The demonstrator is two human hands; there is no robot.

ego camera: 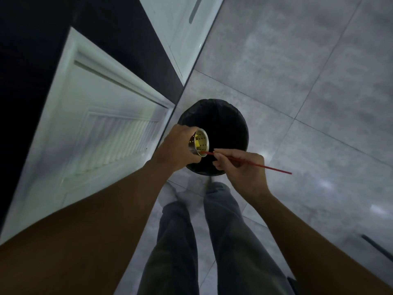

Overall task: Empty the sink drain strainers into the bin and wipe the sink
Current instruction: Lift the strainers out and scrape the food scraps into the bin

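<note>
Two hands over a black-lined bin (223, 116) on grey floor tiles (297, 71), left hand (176, 147) gripping a tilted metal strainer (201, 142) above the bin's near edge, right hand (240, 167) pinching a red stick (255, 165), its tip inside the strainer's rim, white cabinet door (95, 116) at left.

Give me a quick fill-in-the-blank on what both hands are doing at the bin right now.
1. The left hand grips the metal strainer, tilted above a ____ bin.
2. The right hand pinches a thin ____ stick in its fingers, with the tip poking at the strainer's rim.
3. The bits visible inside the strainer are ____ in colour.

Missing words: black; red; yellow.
</note>
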